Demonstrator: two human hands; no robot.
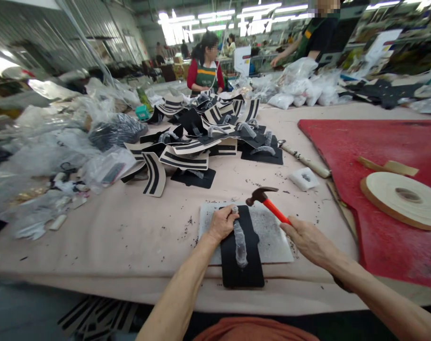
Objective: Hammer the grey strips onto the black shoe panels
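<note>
My right hand [297,235] is closed round the orange handle of a claw hammer [278,210]. The hammer's dark head is raised just right of the black panel's top edge. My left hand [223,222] pinches a small upright tool, seen from above as a pale round end [234,209]; its lower part is hidden by my fingers. Under that hand lies the flat black panel [241,275], with a plastic-wrapped handle [241,246] along its middle. The panel rests partly on a grey slab [277,248] and sticks out toward the table's front edge.
Black and cream striped panels [187,158] are heaped ahead. Plastic bags [109,166] crowd the left. A tape roll [409,199] lies on a red sheet [385,255] at right, near a white block [303,179] and a wrapped rod [307,163]. Tiny dark bits dot the tabletop [123,246]. Two people stand beyond.
</note>
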